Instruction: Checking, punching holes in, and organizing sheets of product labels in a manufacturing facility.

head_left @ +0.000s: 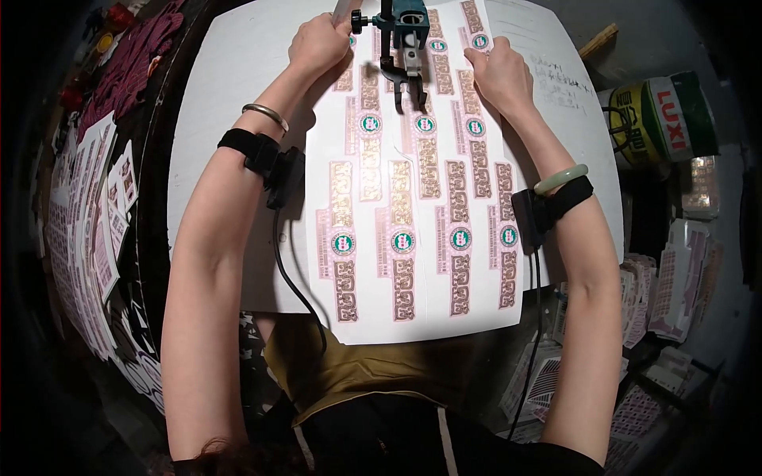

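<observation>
A large white printed sheet (429,278) covers the middle of a white tabletop and overhangs its near edge. Several columns of pink and gold lettering with round green emblems run along it. My right hand (506,78) is closed at the sheet's far right edge, its thumb and fingers pinching that edge. Across from it, my left hand (320,44) is closed at the far left edge. A pale greyish strip (343,11) shows beside its fingers; what they grip is hidden. Between the hands, a teal machine head (413,20) stands over the sheet, with a dark forked foot (410,95) low above the print.
Under the sheet lies the white tabletop (238,47), with pen marks at right. Stacked printed sheets (87,238) stand at left. A green, white and red bag (667,119) and cut card pieces (683,278) are at right. Black cables (298,289) hang from both wrist straps.
</observation>
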Tool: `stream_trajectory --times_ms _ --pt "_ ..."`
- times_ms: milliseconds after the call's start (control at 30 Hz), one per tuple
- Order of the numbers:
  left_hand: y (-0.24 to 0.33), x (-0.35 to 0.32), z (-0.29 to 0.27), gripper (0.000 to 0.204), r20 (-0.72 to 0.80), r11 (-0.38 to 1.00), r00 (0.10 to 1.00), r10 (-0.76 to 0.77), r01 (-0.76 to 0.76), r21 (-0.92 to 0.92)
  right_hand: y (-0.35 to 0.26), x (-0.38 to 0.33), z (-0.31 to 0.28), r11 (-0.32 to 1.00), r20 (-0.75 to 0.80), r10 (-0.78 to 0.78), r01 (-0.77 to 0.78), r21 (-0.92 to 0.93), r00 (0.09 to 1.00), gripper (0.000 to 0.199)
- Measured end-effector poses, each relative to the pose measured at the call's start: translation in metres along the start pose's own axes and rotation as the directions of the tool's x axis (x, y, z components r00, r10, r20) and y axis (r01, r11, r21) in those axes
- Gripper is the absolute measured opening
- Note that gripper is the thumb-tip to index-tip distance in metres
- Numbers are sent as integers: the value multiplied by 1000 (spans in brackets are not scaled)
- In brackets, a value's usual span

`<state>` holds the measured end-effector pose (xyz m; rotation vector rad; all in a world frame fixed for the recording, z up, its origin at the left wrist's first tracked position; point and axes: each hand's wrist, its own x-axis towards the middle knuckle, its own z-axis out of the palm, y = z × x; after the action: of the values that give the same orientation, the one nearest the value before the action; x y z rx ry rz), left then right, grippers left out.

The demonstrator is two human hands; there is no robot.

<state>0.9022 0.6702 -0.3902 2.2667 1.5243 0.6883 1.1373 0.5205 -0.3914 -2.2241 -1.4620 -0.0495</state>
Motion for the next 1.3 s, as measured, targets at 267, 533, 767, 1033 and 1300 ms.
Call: stream_trajectory --times_ms 267,533,767,1033,1300 --pt "3 2 1 41 20 1000 999 -26 25 18 2 4 -4 999 -3 -33 33 -20 999 46" --pt "6 10 1 39 35 1000 999 -7 7 17 3 11 0 998 -21 -41 40 -37 999 46" --pt "-1 -5 -21 35 -49 996 995 -90 89 -16 -12 31 6 979 -29 -203 203 -11 979 42" --pt "-8 -25 -31 33 -119 989 982 -148 146 -21 -26 42 14 955 -25 -295 295 19 955 41" --pt "-6 -39 -32 33 -153 987 976 -158 152 -47 -23 50 18 929 -9 -365 365 61 931 40"
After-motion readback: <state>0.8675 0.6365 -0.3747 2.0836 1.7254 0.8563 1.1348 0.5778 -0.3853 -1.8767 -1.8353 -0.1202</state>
